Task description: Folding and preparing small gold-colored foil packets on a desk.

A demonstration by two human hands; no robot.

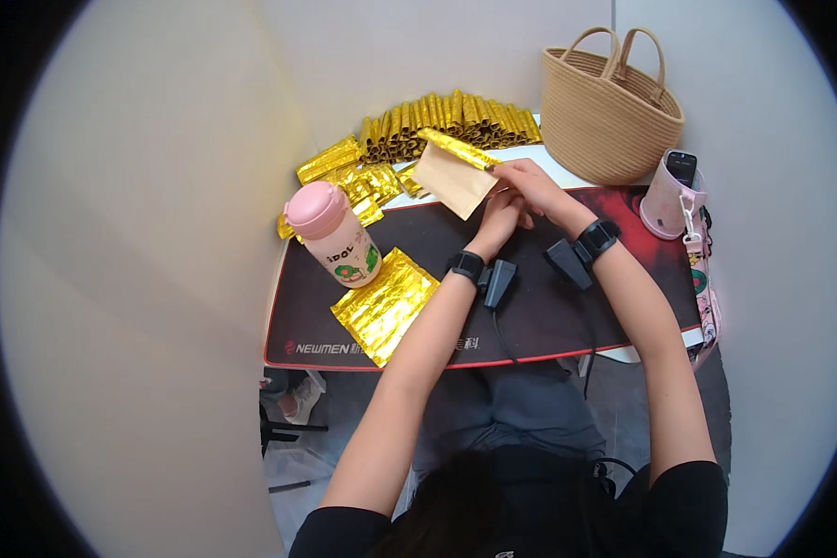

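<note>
A sheet of gold foil paper (458, 183), brown on its upturned face, lies slanted at the far middle of the mat. Its far edge is rolled into a narrow gold tube. My right hand (535, 187) pinches the right end of that rolled edge. Just below it, my left hand (500, 221) has its fingers curled beside the sheet's right side. The right hand partly covers those fingertips, so what they grip is hidden. A flat gold foil sheet (387, 312) lies nearer me on the left, partly under a pink-lidded bottle (335, 234).
Many rolled gold tubes (437, 126) are piled along the back, with more gold sheets (344, 177) at left. A woven basket (604, 121) stands back right, near a pink holder (665, 205) with a phone. Black wrist devices (498, 282) trail cables over the dark mat (549, 321).
</note>
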